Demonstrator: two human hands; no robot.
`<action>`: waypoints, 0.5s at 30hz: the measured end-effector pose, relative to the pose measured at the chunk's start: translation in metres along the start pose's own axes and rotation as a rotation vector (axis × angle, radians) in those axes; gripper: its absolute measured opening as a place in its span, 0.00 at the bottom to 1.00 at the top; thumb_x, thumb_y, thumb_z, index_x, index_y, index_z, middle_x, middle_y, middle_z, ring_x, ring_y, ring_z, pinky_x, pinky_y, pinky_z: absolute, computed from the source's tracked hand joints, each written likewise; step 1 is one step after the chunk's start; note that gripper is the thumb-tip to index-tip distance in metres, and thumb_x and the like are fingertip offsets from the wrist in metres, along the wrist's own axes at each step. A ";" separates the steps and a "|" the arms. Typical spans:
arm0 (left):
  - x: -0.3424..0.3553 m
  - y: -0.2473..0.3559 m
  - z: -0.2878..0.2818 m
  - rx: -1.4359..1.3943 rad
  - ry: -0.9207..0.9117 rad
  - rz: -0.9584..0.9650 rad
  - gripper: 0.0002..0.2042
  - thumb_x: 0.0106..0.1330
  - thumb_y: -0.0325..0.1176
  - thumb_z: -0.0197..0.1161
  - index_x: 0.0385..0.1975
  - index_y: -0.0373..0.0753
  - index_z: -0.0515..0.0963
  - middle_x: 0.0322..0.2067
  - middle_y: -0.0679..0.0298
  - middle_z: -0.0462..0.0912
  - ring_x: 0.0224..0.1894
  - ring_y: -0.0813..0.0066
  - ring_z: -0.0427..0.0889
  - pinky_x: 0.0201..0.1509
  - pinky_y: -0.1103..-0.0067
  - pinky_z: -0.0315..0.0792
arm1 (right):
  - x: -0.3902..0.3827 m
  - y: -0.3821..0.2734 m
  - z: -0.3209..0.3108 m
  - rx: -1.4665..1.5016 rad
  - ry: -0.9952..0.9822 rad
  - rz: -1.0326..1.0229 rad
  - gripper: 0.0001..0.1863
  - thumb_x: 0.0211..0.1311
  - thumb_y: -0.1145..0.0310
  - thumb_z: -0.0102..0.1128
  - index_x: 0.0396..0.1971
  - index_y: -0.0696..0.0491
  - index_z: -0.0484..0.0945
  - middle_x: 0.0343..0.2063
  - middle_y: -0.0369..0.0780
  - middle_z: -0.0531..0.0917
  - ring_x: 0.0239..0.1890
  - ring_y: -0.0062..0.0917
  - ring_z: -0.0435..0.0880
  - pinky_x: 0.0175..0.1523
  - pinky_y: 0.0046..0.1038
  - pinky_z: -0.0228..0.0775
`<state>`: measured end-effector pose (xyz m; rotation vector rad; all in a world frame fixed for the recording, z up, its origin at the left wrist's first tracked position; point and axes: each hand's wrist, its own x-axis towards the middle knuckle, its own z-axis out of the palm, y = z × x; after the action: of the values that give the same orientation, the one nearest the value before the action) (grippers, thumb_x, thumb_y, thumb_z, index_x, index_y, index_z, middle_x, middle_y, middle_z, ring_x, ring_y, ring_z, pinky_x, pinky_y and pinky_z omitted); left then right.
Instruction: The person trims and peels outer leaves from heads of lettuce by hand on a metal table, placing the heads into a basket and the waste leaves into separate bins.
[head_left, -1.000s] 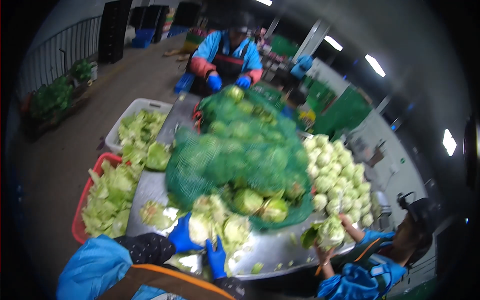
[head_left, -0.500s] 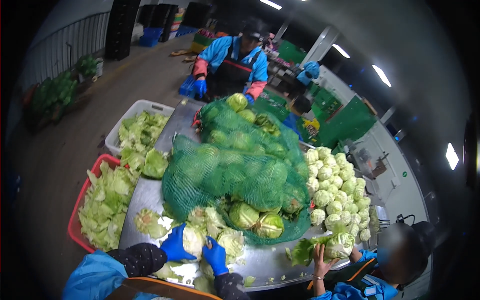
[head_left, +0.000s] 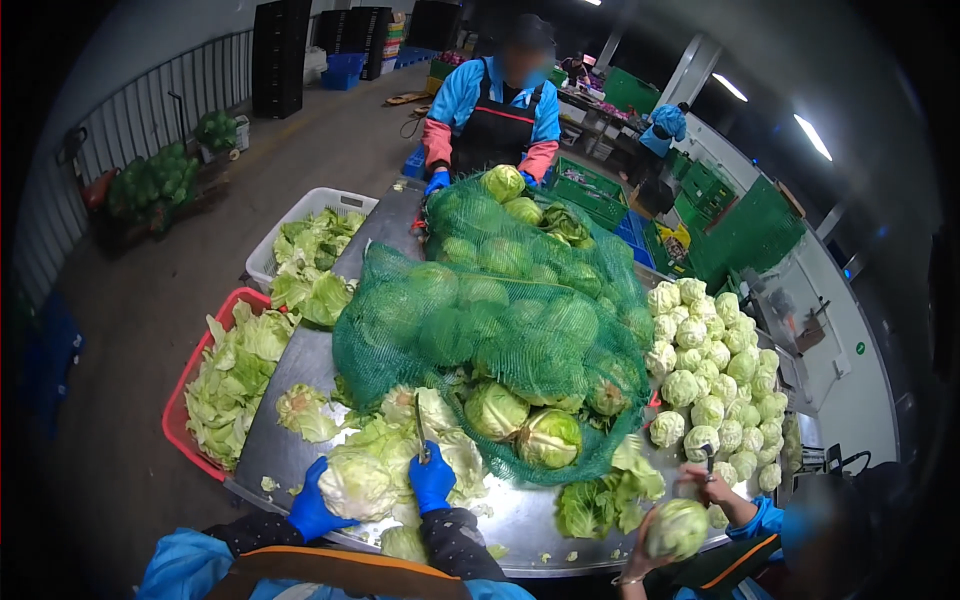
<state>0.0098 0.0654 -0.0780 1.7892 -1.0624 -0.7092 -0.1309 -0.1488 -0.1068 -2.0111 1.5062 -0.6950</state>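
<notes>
My left hand (head_left: 318, 503), in a blue glove, grips the side of a pale, trimmed cabbage (head_left: 357, 484) low over the metal table. My right hand (head_left: 432, 482), also gloved in blue, is closed round the handle of a knife (head_left: 419, 415). The thin blade points up and away from me, just right of that cabbage. Loose leaves (head_left: 400, 440) lie around and beyond both hands, and a stripped leaf clump (head_left: 307, 412) sits to the left. Just past them, two cabbages show at the mouth of a green mesh sack (head_left: 450, 330) packed with cabbages.
A red crate (head_left: 180, 430) and a white crate (head_left: 262, 262), both holding leaves, stand along the table's left edge. Trimmed cabbages (head_left: 715, 370) are piled at right. A co-worker's hand (head_left: 640, 560) holds a cabbage at lower right; another person (head_left: 500, 110) stands across the table.
My left hand has drawn back with the cabbage toward the lower left. The knife blade now stands upright in my right hand. The co-worker at right has lowered a cabbage, and its leaves lie on the table.
</notes>
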 end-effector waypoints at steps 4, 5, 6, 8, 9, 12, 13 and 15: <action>-0.009 0.029 -0.039 0.376 -0.090 -0.040 0.58 0.30 0.54 0.82 0.61 0.31 0.57 0.62 0.43 0.57 0.67 0.47 0.54 0.68 0.60 0.56 | -0.004 0.019 -0.003 0.006 0.102 -0.088 0.13 0.54 0.63 0.61 0.41 0.40 0.79 0.18 0.42 0.81 0.21 0.41 0.81 0.27 0.39 0.72; 0.005 0.047 -0.042 0.340 -0.070 0.077 0.55 0.31 0.56 0.81 0.60 0.33 0.62 0.62 0.41 0.57 0.67 0.43 0.53 0.68 0.58 0.55 | -0.006 0.019 -0.004 0.027 0.100 -0.091 0.13 0.54 0.63 0.61 0.41 0.41 0.79 0.18 0.42 0.81 0.21 0.40 0.82 0.27 0.39 0.72; 0.023 0.084 -0.047 0.500 -0.126 0.230 0.54 0.33 0.56 0.79 0.63 0.39 0.61 0.64 0.40 0.55 0.68 0.43 0.53 0.69 0.59 0.53 | -0.006 0.017 -0.005 0.050 0.098 -0.096 0.14 0.53 0.62 0.61 0.42 0.41 0.79 0.19 0.41 0.82 0.22 0.40 0.82 0.28 0.39 0.72; 0.058 0.108 -0.039 0.547 -0.327 0.416 0.49 0.40 0.57 0.75 0.66 0.49 0.61 0.65 0.46 0.58 0.66 0.44 0.59 0.68 0.59 0.57 | -0.006 0.012 -0.007 0.056 0.048 -0.068 0.15 0.52 0.61 0.63 0.42 0.42 0.80 0.21 0.42 0.82 0.24 0.39 0.83 0.30 0.38 0.74; 0.061 0.089 -0.032 0.457 -0.502 0.194 0.47 0.43 0.57 0.74 0.65 0.49 0.62 0.64 0.49 0.61 0.64 0.46 0.63 0.65 0.60 0.61 | -0.006 0.011 -0.005 0.039 0.022 -0.072 0.16 0.52 0.61 0.64 0.42 0.42 0.80 0.22 0.42 0.83 0.25 0.40 0.83 0.31 0.37 0.74; 0.073 0.066 -0.016 0.343 -0.511 0.049 0.46 0.44 0.59 0.73 0.64 0.45 0.62 0.59 0.47 0.68 0.61 0.49 0.68 0.64 0.64 0.64 | 0.010 0.033 -0.010 0.023 0.028 -0.062 0.20 0.49 0.60 0.67 0.45 0.43 0.80 0.26 0.42 0.84 0.27 0.37 0.84 0.33 0.36 0.75; 0.062 0.050 -0.021 0.235 -0.371 -0.010 0.46 0.45 0.58 0.74 0.63 0.42 0.63 0.59 0.47 0.68 0.60 0.52 0.70 0.64 0.66 0.64 | 0.011 0.023 -0.016 0.094 -0.057 0.004 0.22 0.50 0.63 0.69 0.48 0.46 0.80 0.31 0.42 0.85 0.30 0.29 0.84 0.37 0.32 0.75; 0.033 0.020 -0.026 -0.078 -0.121 -0.154 0.44 0.47 0.51 0.76 0.61 0.34 0.63 0.57 0.49 0.70 0.58 0.60 0.71 0.63 0.70 0.65 | 0.015 0.025 -0.011 0.347 0.148 -0.140 0.28 0.51 0.63 0.71 0.53 0.52 0.76 0.43 0.42 0.84 0.44 0.27 0.83 0.50 0.26 0.73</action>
<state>0.0390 0.0423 -0.0501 1.7927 -0.9690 -0.9499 -0.1521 -0.1702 -0.1140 -1.8415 1.2287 -1.1021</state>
